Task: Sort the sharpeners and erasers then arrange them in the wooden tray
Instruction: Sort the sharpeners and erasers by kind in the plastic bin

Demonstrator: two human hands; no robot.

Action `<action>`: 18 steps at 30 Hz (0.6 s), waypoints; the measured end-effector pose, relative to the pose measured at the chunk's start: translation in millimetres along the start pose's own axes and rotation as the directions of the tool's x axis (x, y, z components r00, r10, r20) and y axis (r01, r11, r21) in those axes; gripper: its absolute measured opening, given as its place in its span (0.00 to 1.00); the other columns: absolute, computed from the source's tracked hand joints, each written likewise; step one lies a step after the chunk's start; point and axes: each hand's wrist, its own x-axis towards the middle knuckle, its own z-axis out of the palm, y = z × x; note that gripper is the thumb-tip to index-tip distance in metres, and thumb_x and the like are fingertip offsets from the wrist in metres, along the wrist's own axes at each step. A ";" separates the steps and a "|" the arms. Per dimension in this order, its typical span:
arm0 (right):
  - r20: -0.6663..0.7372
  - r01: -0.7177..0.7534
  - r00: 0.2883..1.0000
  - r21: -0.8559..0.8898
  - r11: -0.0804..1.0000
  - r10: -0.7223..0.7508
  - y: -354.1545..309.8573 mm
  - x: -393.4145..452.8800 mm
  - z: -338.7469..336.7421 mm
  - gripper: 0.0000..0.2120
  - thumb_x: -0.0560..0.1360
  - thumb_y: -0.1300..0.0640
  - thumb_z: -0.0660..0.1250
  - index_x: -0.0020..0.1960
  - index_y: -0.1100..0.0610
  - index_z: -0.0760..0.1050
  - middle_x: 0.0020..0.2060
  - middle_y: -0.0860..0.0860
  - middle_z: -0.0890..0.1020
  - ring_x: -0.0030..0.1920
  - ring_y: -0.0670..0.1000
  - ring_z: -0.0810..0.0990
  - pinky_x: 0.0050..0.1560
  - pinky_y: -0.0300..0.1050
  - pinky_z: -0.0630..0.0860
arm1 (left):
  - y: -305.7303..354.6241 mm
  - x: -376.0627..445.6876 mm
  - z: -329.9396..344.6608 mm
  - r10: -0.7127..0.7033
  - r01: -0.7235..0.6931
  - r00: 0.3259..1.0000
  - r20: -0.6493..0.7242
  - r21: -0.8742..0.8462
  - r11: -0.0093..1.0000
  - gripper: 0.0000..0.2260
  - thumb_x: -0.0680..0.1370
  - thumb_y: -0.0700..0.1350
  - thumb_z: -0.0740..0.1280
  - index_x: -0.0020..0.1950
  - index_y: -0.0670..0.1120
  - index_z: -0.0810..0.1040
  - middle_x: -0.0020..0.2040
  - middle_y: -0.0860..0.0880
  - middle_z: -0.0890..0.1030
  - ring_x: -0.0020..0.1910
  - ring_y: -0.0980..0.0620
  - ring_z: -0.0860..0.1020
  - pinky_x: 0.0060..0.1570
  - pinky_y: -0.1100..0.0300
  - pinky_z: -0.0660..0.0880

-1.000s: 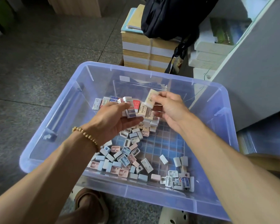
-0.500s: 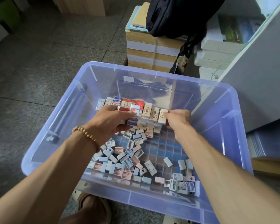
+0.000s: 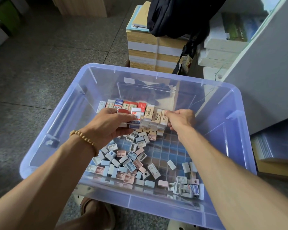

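Bin [image 3: 236, 103]: clear plastic tub on the floor; no wooden tray is in view.
Eraser row [image 3: 131, 106]: now longer, since the tan eraser [image 3: 164, 117] held aloft a second ago stands at its right end.
Sharpeners [image 3: 126, 161]: loose heap nearer, unsorted.
Left hand [image 3: 110, 126]: grips a white eraser [image 3: 136, 116].
Right hand [image 3: 181, 119]: fingers curled, pinching the tan eraser into line.
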 end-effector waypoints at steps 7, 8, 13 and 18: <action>0.157 0.199 0.964 0.112 0.974 -0.215 -19.6 -44.8 -17.7 0.12 0.76 0.52 0.67 0.38 0.58 0.81 0.35 0.53 0.84 0.36 0.51 0.81 0.36 0.44 0.75 | 2.3 4.7 13.3 0.003 -0.002 0.999 0.048 -0.008 1.000 0.08 0.77 0.36 0.68 0.54 0.34 0.78 0.49 0.39 0.85 0.45 0.46 0.84 0.39 0.59 0.82; 0.291 0.208 0.925 0.149 0.967 -0.244 -22.6 -53.5 -20.3 0.11 0.77 0.51 0.68 0.41 0.57 0.83 0.37 0.53 0.85 0.36 0.49 0.82 0.36 0.42 0.77 | 2.8 5.2 16.0 -0.004 0.005 0.998 0.062 -0.019 1.000 0.08 0.77 0.35 0.68 0.54 0.34 0.78 0.49 0.38 0.84 0.44 0.46 0.84 0.38 0.59 0.82; 0.427 0.309 0.835 0.158 0.938 -0.347 -20.6 -62.8 -26.0 0.02 0.73 0.55 0.75 0.42 0.51 0.84 0.37 0.47 0.87 0.33 0.39 0.82 0.35 0.33 0.78 | 4.1 8.9 26.8 -0.044 0.070 0.985 0.167 -0.153 0.986 0.10 0.80 0.37 0.63 0.59 0.33 0.75 0.51 0.36 0.83 0.46 0.44 0.84 0.39 0.57 0.82; 0.250 0.112 0.953 0.241 0.964 -0.173 -14.3 -44.7 -33.7 0.06 0.75 0.59 0.72 0.40 0.54 0.83 0.37 0.51 0.87 0.39 0.49 0.85 0.42 0.47 0.82 | 4.8 17.6 30.7 -0.026 0.033 0.992 0.119 -0.054 0.998 0.11 0.82 0.44 0.61 0.56 0.38 0.78 0.53 0.38 0.81 0.50 0.43 0.82 0.47 0.53 0.82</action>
